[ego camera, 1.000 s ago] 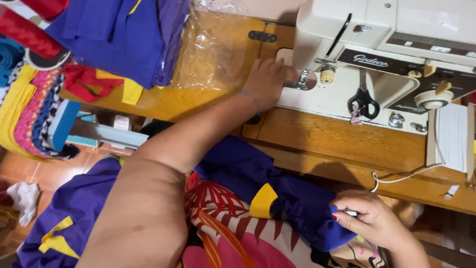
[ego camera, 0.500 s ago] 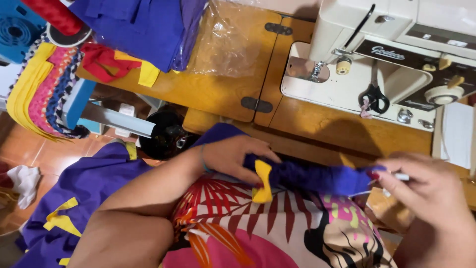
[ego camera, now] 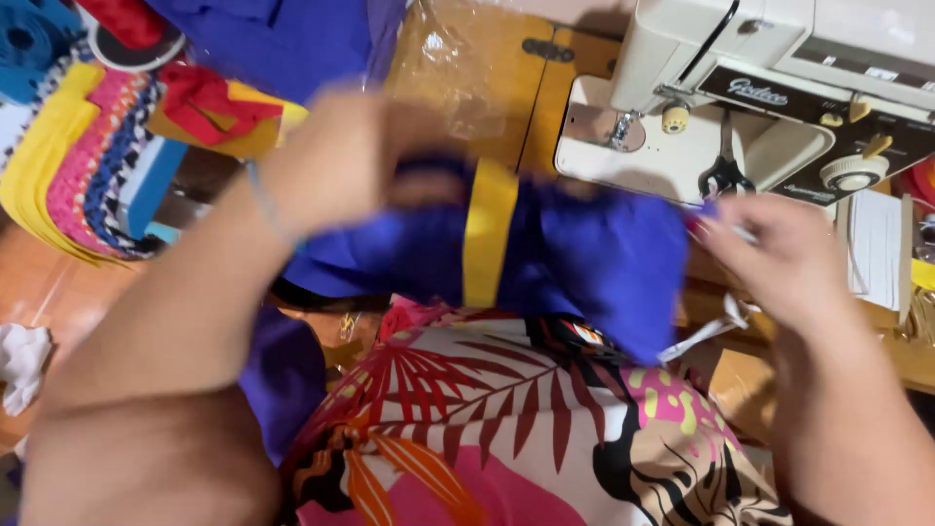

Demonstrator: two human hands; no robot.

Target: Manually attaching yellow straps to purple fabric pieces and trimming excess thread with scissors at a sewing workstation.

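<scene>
My left hand [ego camera: 336, 156] and my right hand [ego camera: 779, 258] hold a purple cloth piece with a yellow band [ego camera: 575, 253] stretched between them, raised above my lap. The left hand grips its left end, blurred by motion. The right hand pinches its right edge near the white sewing machine [ego camera: 779, 107]. My lap is covered by a patterned dress with red leaves [ego camera: 526, 429].
A wooden sewing table [ego camera: 487, 78] carries clear plastic wrap [ego camera: 458, 58] and more purple cloth [ego camera: 282, 39]. Folded yellow, pink and red fabrics [ego camera: 78, 156] lie at the left. Black scissors [ego camera: 723, 175] rest on the machine bed. White paper [ego camera: 875, 248] lies at right.
My left hand left the machine's needle area, came down to the cloth, then both hands lifted the purple piece up and spread it wide.
</scene>
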